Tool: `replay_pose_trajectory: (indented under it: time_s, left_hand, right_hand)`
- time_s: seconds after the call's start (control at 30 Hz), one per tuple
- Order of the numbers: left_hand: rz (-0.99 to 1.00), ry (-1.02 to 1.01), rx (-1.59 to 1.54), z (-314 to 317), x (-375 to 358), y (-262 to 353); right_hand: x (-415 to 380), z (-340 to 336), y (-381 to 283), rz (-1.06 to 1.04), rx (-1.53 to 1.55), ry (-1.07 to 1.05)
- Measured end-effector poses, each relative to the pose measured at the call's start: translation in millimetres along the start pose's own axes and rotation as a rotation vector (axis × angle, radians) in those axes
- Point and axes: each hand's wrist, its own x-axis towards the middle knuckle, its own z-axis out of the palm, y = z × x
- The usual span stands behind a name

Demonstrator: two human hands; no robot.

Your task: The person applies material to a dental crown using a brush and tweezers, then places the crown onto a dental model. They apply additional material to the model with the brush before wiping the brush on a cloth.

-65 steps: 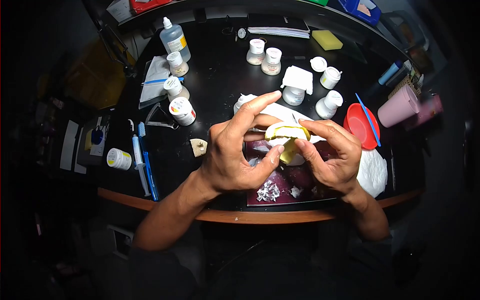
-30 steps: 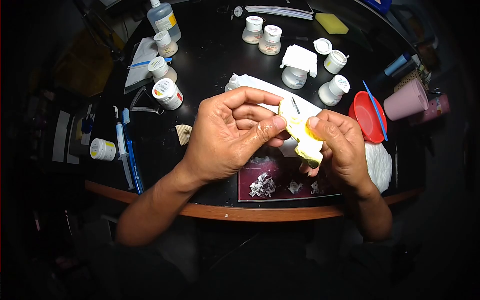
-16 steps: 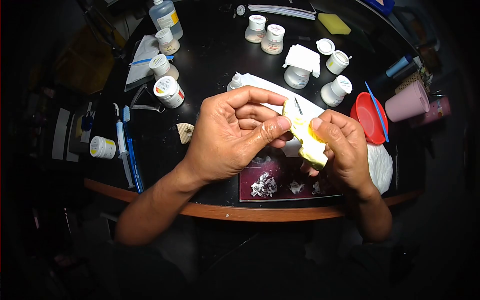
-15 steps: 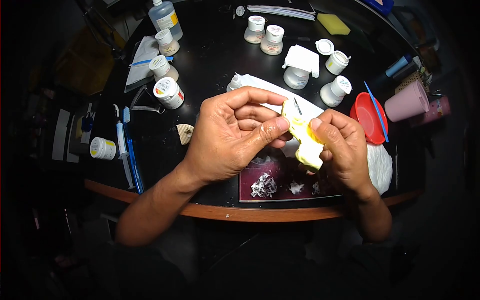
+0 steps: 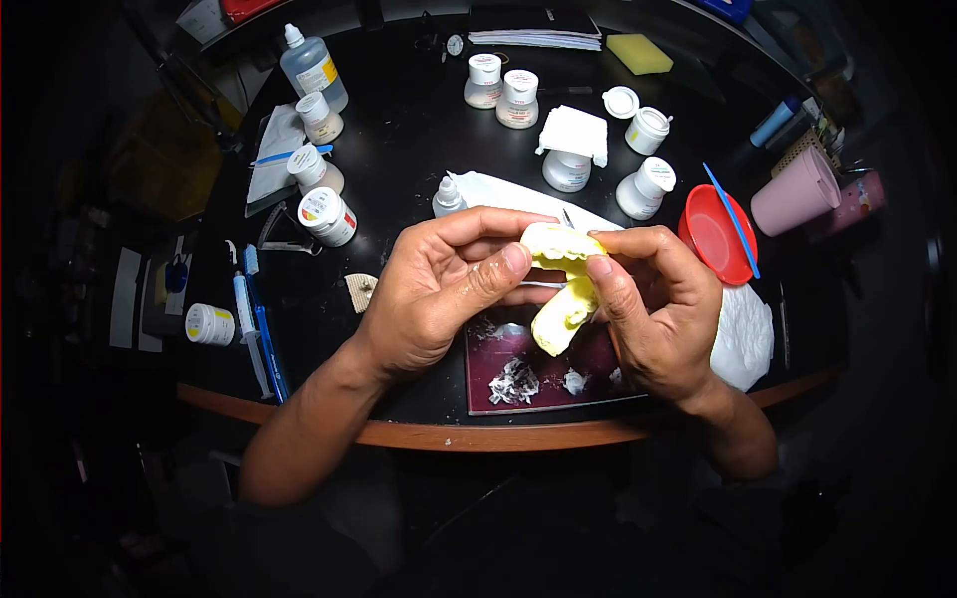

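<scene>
Both hands hold a yellow dental cast (image 5: pixel 560 321) above the front of the bench. My left hand (image 5: pixel 429 294) pinches its upper left end between thumb and fingers, and some wet residue shines on that thumb. On the cast's right side, my right hand (image 5: pixel 663 324) grips with thumb and forefinger; its other fingers are partly hidden. The curved upper part shows bumpy, tooth-like shapes along its edge, while a lower part hangs down toward me. Beneath the hands lies a dark red slab (image 5: pixel 485 351) bearing a heap of white shavings (image 5: pixel 513 383) and smaller white clumps.
Lidded jars stand at left (image 5: pixel 327 217) and at the back (image 5: pixel 518 100). A red bowl (image 5: pixel 720 234) with a blue stick across it sits right, beside a crumpled white tissue (image 5: pixel 743 339). A blue toothbrush (image 5: pixel 261 319) and a syringe (image 5: pixel 249 324) lie left. The bench has a wooden front edge (image 5: pixel 498 436).
The cast has been turned between my hands, so its curved, toothed edge is now uppermost. Both hands have shifted slightly left in view, and the camera view has moved a little.
</scene>
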Motion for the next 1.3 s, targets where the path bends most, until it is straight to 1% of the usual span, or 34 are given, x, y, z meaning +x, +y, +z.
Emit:
replay_pose_trajectory:
  time_s: [0.07, 0.17, 0.27, 0.37, 0.4, 0.53, 0.63, 0.67, 0.77, 0.83, 0.87, 0.9, 0.93, 0.97, 1.03, 1.07, 1.17, 1.3]
  left_hand:
    - [-0.006, -0.032, -0.018, -3.0, 0.3, -1.6]
    - [0.021, -0.085, -0.017, -2.9, -0.7, -1.8]
    - [-0.051, -0.151, -0.067, 1.3, -2.8, 3.6]
    - [-0.106, -0.199, -0.116, 3.7, -2.7, 2.4]
    - [-0.097, -0.209, -0.121, 4.6, -2.3, 1.3]
    - [-0.097, -0.232, -0.142, 5.2, -3.0, 0.8]
    - [-0.055, -0.241, -0.138, 4.4, -3.0, -2.1]
    - [-0.067, -0.215, -0.145, 6.6, -4.9, -0.2]
    - [0.060, -0.261, -0.064, 1.8, -3.5, -5.0]
    - [0.196, -0.208, 0.079, 2.8, -0.4, -6.0]
    - [0.274, -0.184, 0.157, 3.4, 1.0, -5.4]
    - [0.350, -0.160, 0.234, 4.0, 2.0, -5.1]
    - [0.381, -0.100, 0.304, 3.8, 1.3, -7.2]
    - [0.430, -0.084, 0.362, 2.5, 2.3, -8.9]
    - [0.526, -0.048, 0.478, 0.0, 4.0, -11.8]
    - [0.544, -0.020, 0.542, 0.2, 4.2, -11.7]
    - [0.572, -0.009, 0.607, -1.5, 5.4, -12.5]
    - [0.611, -0.020, 0.644, -2.8, 7.8, -14.2]
  right_hand:
    - [-0.4, 1.1, -2.8, 0.030, 0.033, 0.012]
    - [-0.5, -1.8, -3.1, -0.040, -0.038, -0.006]
    - [10.3, -3.7, -1.3, -0.307, -0.152, -0.023]
    - [14.3, -9.7, 1.1, -0.441, -0.275, -0.069]
    - [12.8, -8.1, 0.5, -0.420, -0.263, -0.068]
    - [11.8, -9.3, 0.4, -0.454, -0.335, -0.067]
    - [13.3, -9.7, 0.9, -0.532, -0.360, -0.051]
    - [12.8, -12.0, -0.1, -0.536, -0.378, -0.085]
    - [13.5, -13.6, -1.1, -0.567, -0.358, -0.061]
    - [9.8, -11.0, -3.4, -0.501, -0.286, 0.036]
    - [5.1, -15.5, -11.7, -0.383, -0.251, 0.023]
    - [3.1, -10.8, -11.1, -0.271, -0.105, 0.094]
    - [1.0, -8.1, -12.2, -0.168, 0.042, 0.069]
    - [0.1, -6.9, -12.8, -0.066, 0.188, 0.042]
    - [-0.3, -7.2, -13.9, 0.057, 0.257, -0.028]
    - [-1.2, -7.4, -14.9, 0.120, 0.292, -0.063]
    - [0.2, -7.6, -18.2, 0.360, 0.410, -0.140]
    - [-1.4, -5.4, -12.1, 0.391, 0.473, -0.195]
